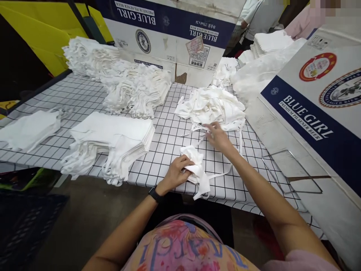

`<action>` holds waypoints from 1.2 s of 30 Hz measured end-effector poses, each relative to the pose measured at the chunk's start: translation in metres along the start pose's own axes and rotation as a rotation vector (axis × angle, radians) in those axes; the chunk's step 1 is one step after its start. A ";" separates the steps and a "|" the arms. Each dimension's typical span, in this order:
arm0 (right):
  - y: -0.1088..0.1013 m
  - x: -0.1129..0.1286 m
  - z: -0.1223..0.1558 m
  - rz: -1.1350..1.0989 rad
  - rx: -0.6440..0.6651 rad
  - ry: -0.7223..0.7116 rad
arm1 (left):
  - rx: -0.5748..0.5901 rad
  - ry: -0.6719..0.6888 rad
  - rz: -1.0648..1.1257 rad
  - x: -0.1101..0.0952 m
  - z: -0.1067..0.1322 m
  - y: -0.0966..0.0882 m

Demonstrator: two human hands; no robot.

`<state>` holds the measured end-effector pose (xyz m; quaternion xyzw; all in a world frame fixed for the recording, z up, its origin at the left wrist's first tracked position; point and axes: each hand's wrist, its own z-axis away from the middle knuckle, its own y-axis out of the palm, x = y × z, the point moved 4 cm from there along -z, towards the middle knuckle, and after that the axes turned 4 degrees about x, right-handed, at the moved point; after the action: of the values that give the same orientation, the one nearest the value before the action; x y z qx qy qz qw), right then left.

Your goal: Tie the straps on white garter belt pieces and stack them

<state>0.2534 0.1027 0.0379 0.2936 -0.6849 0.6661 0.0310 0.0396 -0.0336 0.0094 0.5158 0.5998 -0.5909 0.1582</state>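
Observation:
A crumpled white cloth piece with straps [200, 174] lies at the table's front edge. My left hand [179, 172] is closed on its left side, thumb and fingers gripping the fabric. My right hand [218, 138] is a little farther forward, its fingers curled together at a thin white strap in front of a loose heap of white cloth pieces [213, 107]. Whether that strap belongs to the heap or to the held piece is hard to tell. One strap of the held piece trails to the right across the table.
A neat stack of strapped white cloth [113, 131] sits left, with a flatter pile [31, 128] beyond it. Bundled stacks [135, 86] stand behind. Beer cartons wall off the back [169, 41] and right [310, 113]. A bent wire frame [290, 173] is at the right. Other people stand behind.

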 end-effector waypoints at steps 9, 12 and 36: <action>-0.002 -0.025 -0.067 0.184 0.087 -0.011 | -0.022 0.001 0.024 -0.003 0.000 -0.004; -0.022 -0.038 -0.061 0.169 0.057 0.012 | -0.021 -0.006 0.019 -0.003 0.000 -0.004; -0.081 -0.068 -0.032 -0.564 -0.339 0.408 | -0.058 -0.015 0.129 -0.001 -0.002 -0.006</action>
<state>0.3339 0.1620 0.0841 0.3226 -0.6572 0.5537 0.3969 0.0363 -0.0312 0.0140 0.5440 0.5809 -0.5658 0.2156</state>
